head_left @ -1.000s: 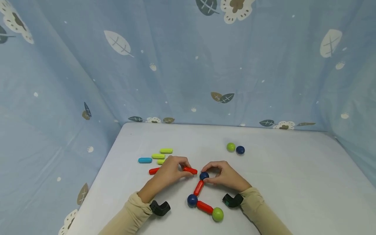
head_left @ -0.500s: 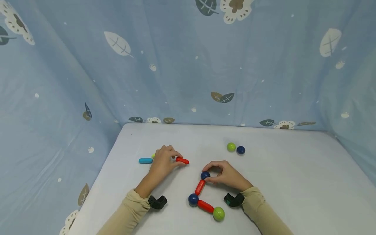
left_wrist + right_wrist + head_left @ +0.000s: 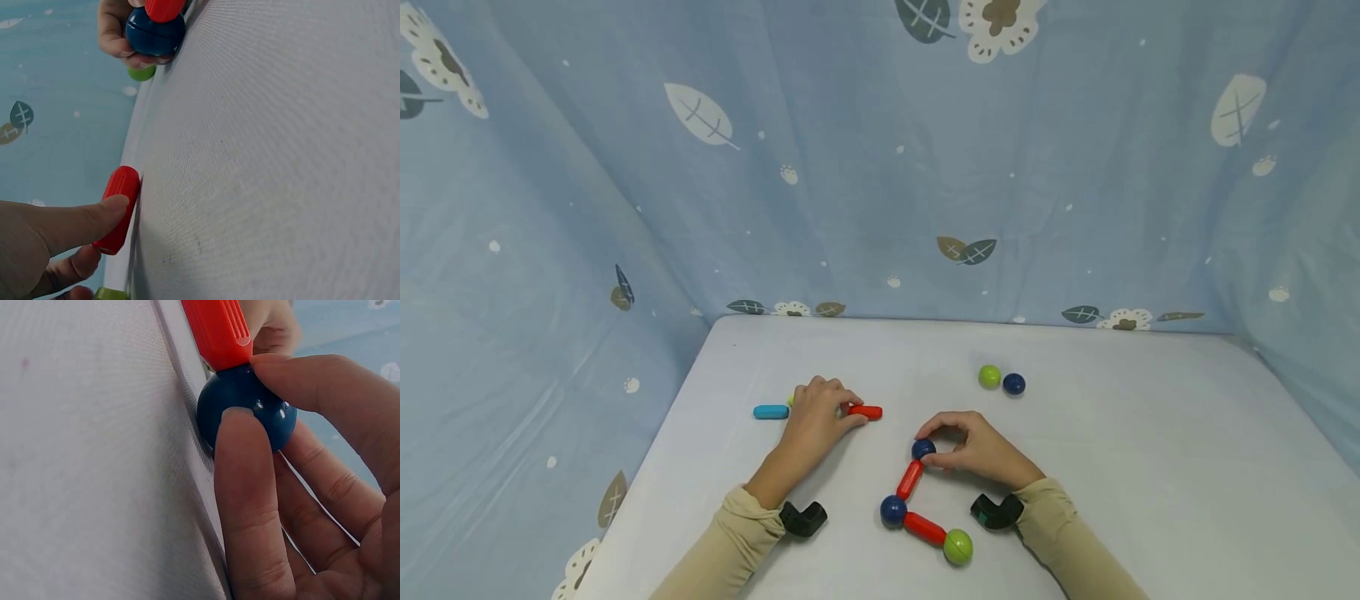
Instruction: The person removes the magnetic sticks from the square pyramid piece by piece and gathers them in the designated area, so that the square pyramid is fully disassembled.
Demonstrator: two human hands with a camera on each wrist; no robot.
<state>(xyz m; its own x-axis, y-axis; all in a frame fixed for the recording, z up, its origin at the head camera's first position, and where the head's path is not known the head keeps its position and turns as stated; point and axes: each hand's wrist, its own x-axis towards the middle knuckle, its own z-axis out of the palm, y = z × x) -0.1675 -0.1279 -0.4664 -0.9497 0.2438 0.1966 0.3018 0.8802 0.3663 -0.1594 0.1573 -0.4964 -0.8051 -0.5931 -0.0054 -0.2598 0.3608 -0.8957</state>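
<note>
In the head view my left hand (image 3: 817, 419) pinches a loose red rod (image 3: 867, 412) by its left part, thumb laid along it in the left wrist view. My right hand (image 3: 973, 450) pinches a dark blue ball (image 3: 923, 449) between thumb and fingers. That ball sits at the upper end of a joined chain: a red rod (image 3: 910, 480), a second dark blue ball (image 3: 892, 511), another red rod (image 3: 925, 528) and a green ball (image 3: 958, 547). The left hand's rod is apart from the chain. Its fingertips behind the rod are partly hidden.
A light blue rod (image 3: 771, 412) lies left of my left hand, with a yellow-green rod (image 3: 791, 400) mostly hidden behind it. Farther back stand a loose green ball (image 3: 989, 377) and a dark blue ball (image 3: 1014, 383). A blue patterned curtain (image 3: 880, 167) borders the white table (image 3: 1112, 433).
My left hand has moved left and away from the chain with the red rod, then nearly stopped, the rod turning slightly. My right hand keeps its hold on the blue ball.
</note>
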